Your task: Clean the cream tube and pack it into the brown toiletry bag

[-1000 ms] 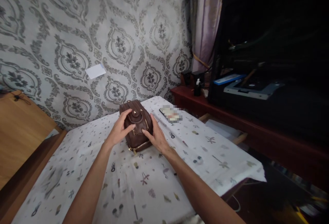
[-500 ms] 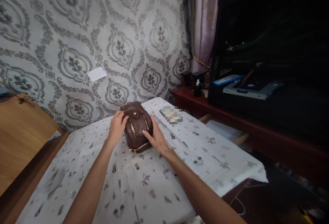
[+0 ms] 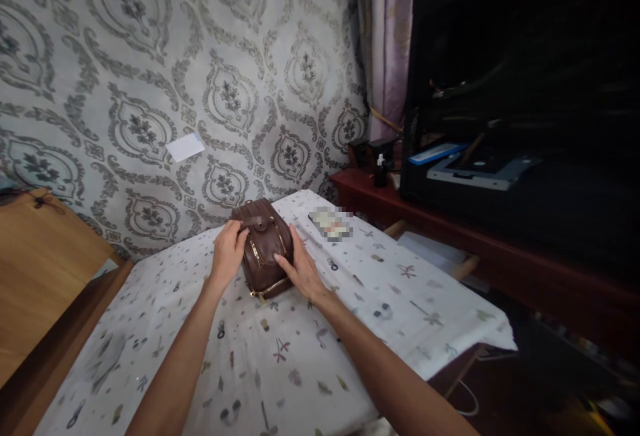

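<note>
A brown leather bag (image 3: pixel 265 249) with gold zippers and a tab flap lies on the patterned white cloth (image 3: pixel 295 356). My left hand (image 3: pixel 229 249) is at its upper left edge, fingers bent together by the flap; what they pinch is too small to make out. My right hand (image 3: pixel 301 266) grips the right side of the bag, thumb on the front and fingers along the far edge.
A phone (image 3: pixel 330 223), partly pixelated, lies right of the bag. A dark red shelf (image 3: pixel 365 189) bears a small bottle (image 3: pixel 381 173) and a large black screen (image 3: pixel 525 89). A wooden board (image 3: pixel 45 276) stands left. White paper (image 3: pixel 185 147) is on the wall.
The flap's tab with its gold clasp now looks lifted and tilted near my left hand. My right hand keeps its place on the bag. The view has shifted slightly.
</note>
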{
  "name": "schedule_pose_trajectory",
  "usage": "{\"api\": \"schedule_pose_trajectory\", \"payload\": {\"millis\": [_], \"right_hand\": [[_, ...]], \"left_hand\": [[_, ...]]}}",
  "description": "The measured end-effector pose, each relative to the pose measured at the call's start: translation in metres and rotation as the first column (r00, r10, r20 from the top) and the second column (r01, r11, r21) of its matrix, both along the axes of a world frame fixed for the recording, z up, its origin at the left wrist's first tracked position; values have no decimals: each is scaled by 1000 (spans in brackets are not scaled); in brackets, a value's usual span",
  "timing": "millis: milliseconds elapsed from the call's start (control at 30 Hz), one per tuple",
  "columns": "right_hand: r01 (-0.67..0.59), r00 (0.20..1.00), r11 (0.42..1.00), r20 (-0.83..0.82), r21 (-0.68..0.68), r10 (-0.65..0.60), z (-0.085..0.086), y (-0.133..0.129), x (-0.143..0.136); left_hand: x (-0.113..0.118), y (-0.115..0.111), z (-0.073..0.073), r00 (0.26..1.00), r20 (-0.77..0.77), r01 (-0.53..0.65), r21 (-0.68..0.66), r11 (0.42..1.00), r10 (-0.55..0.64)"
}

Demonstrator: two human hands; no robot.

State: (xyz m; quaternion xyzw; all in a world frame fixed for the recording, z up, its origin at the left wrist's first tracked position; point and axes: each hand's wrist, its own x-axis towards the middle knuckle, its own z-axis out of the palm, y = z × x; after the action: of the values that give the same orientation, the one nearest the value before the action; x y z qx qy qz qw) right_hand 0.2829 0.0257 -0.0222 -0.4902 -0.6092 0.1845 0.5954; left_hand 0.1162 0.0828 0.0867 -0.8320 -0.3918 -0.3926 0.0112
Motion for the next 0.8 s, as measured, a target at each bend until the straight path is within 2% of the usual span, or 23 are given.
{"api": "schedule_pose_trajectory", "payload": {"millis": [200, 333, 433, 600, 700, 800], "right_hand": [[12, 1000, 1000, 7, -14, -12, 1, -1, 0], [16, 1000, 1000, 8, -7, -16, -2, 0, 0], [26, 1000, 1000, 9, 6, -26, -3, 1, -1], [36, 999, 999, 23, 33, -36, -2, 0, -2], [42, 999, 998, 23, 44, -43, 0, -3, -4], [61, 998, 997, 24, 41, -62, 1, -5, -7]], "left_hand": [[-3, -7, -2, 997, -3, 79, 15, 997, -78], [1, -6, -1, 999, -49, 25, 33, 999, -23], [12, -4, 2, 995, -96, -36, 54, 998, 41], [42, 7, 12, 975, -220, -14, 72, 997, 30], [54, 18, 16, 974, -220, -48, 49, 998, 57], [58, 27, 15, 984, -154, -93, -8, 996, 90]]}}
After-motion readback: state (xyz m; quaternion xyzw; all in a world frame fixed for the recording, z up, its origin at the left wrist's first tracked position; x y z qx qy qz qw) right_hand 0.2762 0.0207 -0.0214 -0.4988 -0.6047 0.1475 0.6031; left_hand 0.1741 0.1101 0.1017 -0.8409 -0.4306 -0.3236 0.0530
